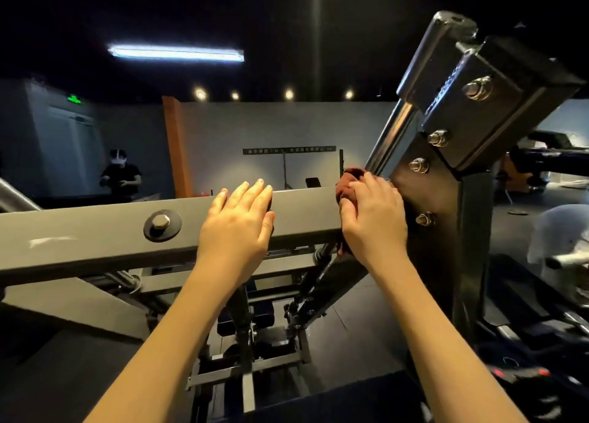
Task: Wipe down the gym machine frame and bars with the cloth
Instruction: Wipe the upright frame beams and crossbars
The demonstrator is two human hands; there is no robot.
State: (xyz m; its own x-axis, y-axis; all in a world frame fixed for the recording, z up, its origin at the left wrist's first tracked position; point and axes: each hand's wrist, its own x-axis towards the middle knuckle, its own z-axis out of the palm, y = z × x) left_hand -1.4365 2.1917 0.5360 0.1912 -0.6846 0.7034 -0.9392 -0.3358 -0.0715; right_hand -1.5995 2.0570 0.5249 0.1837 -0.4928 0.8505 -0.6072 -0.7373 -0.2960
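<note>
— Listing item one, the cloth (350,179): where is it?
— Dark red and bunched, at the right end of the grey beam (95,234), where the beam meets the black bolted plate (425,196). Part shows above the fingers, part below the beam's lower edge.
— Item two, the right hand (373,220)?
— Fingers curled over the cloth, gripping it against the beam.
— Item three, the left hand (239,223)?
— Flat on the beam's face, fingers straight and close together, holding nothing. Near the right hand, not touching it.
— Fittings?
— One hex bolt (162,225) with washer on the beam, left of the left hand. A chrome bar (392,135) rises at a slant beside the plate.
— Surroundings?
— A strip light (177,53) on a dark ceiling. A green sign (74,99) above a door, far left. A person (120,176) in black, well behind the beam.
</note>
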